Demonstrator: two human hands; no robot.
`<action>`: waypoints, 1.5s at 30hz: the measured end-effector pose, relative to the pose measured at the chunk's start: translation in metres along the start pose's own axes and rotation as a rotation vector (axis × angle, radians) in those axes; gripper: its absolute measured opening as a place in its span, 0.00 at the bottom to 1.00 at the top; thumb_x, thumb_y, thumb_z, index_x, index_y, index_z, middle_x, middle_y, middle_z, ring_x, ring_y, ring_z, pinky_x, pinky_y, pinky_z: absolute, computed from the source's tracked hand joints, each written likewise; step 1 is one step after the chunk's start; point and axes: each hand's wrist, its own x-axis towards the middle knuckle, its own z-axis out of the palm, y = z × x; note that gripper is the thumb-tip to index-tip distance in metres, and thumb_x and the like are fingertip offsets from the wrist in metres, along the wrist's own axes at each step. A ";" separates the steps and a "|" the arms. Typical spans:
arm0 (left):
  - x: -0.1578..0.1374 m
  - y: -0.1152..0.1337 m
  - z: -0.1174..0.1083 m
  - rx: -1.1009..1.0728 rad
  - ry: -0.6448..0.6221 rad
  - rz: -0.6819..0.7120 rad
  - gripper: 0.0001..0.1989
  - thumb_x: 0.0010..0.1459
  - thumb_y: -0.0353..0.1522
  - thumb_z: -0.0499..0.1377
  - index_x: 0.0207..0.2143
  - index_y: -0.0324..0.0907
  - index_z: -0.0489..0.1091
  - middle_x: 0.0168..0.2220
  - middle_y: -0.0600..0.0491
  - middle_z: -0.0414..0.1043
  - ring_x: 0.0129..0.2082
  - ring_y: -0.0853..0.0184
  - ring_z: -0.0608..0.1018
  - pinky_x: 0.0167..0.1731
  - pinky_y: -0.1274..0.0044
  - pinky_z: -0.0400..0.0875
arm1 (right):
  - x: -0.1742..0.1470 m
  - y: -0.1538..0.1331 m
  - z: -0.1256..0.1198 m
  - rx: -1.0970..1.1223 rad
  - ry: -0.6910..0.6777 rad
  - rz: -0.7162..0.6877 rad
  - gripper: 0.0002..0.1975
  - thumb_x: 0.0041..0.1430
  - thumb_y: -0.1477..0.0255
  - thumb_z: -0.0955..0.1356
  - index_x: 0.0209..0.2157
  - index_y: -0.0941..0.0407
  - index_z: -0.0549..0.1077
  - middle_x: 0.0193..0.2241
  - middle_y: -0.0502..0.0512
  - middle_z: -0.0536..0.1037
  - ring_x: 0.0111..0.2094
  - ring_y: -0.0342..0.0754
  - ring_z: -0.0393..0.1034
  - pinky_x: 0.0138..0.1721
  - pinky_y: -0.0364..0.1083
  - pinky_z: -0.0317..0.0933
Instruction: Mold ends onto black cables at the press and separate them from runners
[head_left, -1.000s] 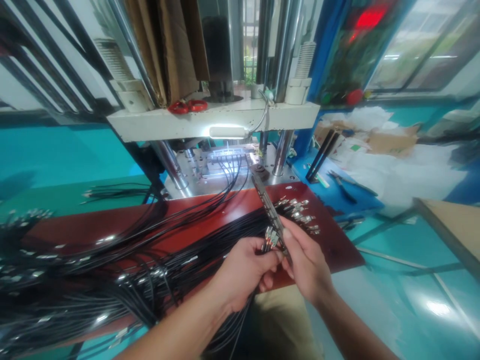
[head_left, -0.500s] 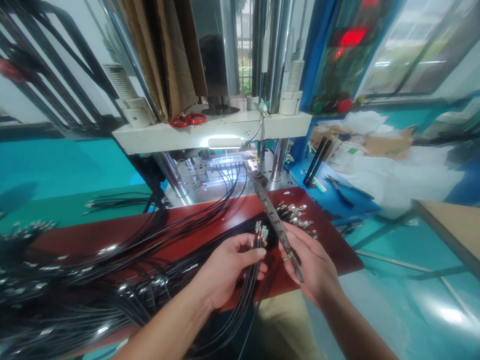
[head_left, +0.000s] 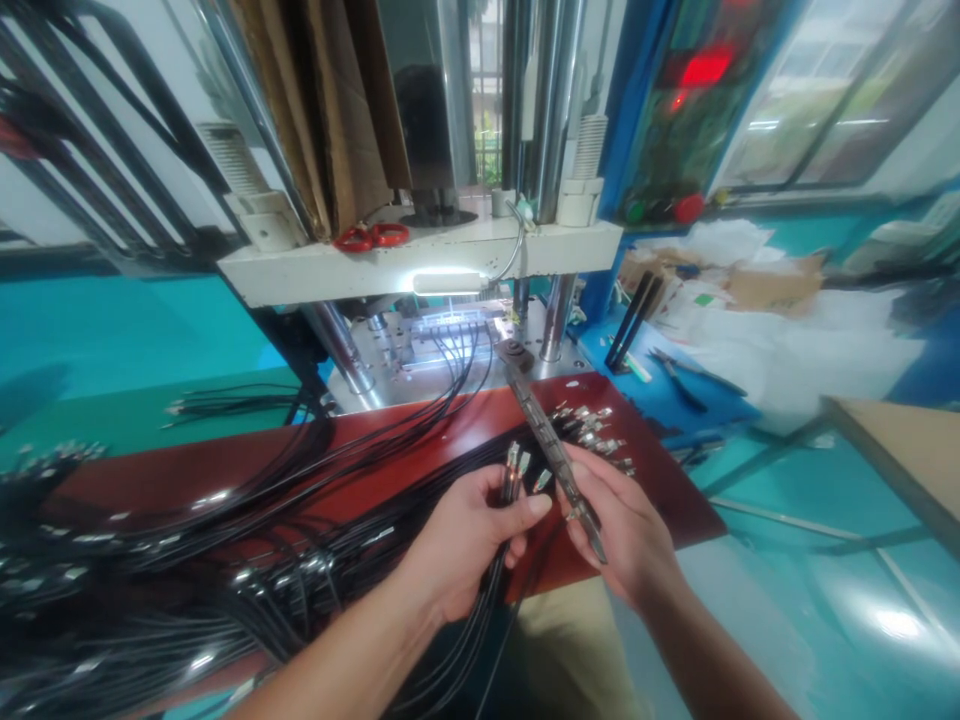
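Note:
My left hand (head_left: 472,530) is closed round a small bunch of black cables (head_left: 487,610) whose metal terminals (head_left: 515,460) stick up past the fingers. One terminal (head_left: 541,480) stands apart from the others, by the thumb tip and near the bar. My right hand (head_left: 622,515) grips a long dark metal bar (head_left: 538,420) with notches along it and a rounded far end. The bar slants up and left, away from me. Behind the hands, more black cables with metal ends (head_left: 596,430) lie on the red-brown board (head_left: 675,500).
Beyond the board stands a press (head_left: 435,250) with a lit lower plate, where several cables run into a block (head_left: 450,325). Red-handled scissors (head_left: 371,236) lie on its crossbeam. Heaped cables (head_left: 187,590) cover the board's left. Pliers (head_left: 679,380) rest on a blue surface at right.
My left thumb has shifted slightly right, and one cable's terminal has separated from the bunch toward the bar. My right hand and the bar have stayed almost still.

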 end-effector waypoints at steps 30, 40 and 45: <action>0.006 0.005 0.006 0.092 0.008 -0.186 0.12 0.48 0.36 0.66 0.26 0.39 0.66 0.18 0.61 0.61 0.10 0.81 0.56 0.09 0.84 0.45 | -0.006 -0.012 0.006 -0.318 -0.086 0.016 0.29 0.63 0.56 0.63 0.61 0.57 0.64 0.15 0.45 0.65 0.14 0.39 0.56 0.13 0.37 0.50; 0.003 0.006 0.000 0.029 -0.062 -0.124 0.11 0.51 0.35 0.66 0.30 0.36 0.69 0.22 0.56 0.67 0.15 0.77 0.67 0.15 0.83 0.61 | -0.003 -0.005 0.003 -0.244 -0.087 0.002 0.27 0.62 0.57 0.64 0.59 0.55 0.67 0.18 0.46 0.68 0.14 0.38 0.55 0.11 0.36 0.48; -0.004 0.017 -0.016 -0.062 -0.028 -0.132 0.16 0.50 0.31 0.67 0.41 0.38 0.70 0.29 0.53 0.71 0.25 0.72 0.75 0.30 0.79 0.73 | -0.002 -0.006 0.002 -0.061 0.002 0.064 0.30 0.56 0.57 0.69 0.57 0.56 0.68 0.18 0.46 0.68 0.13 0.38 0.56 0.10 0.37 0.48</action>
